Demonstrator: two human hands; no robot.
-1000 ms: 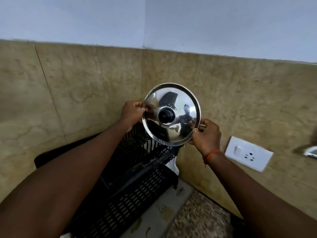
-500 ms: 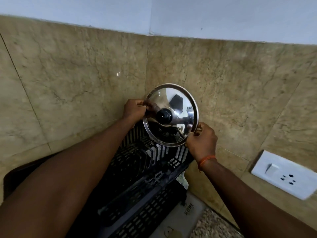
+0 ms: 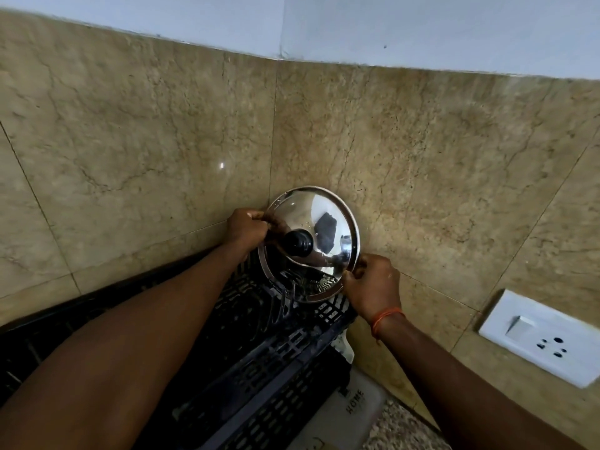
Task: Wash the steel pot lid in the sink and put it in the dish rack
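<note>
- Upright, the steel pot lid [image 3: 319, 228] stands on edge at the far end of the black dish rack [image 3: 259, 358], its lower rim down among the rack's prongs, its black knob [image 3: 298, 242] facing the camera.
- Left hand [image 3: 245, 227] pinches the lid's left rim.
- Right hand [image 3: 373, 287] grips the lower right rim (an orange thread [image 3: 386, 317] circles that wrist).
- Behind is a tan stone wall [image 3: 422, 157]; a white switch-and-socket plate [image 3: 540, 336] sits to the right.

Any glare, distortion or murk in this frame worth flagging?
Head view: wide-angle bend curves the tile line; the steel lid mirrors bright and dark patches; a glint sits on the wall tile; the black dish rack reads murky; focus fairly sharp.
</note>
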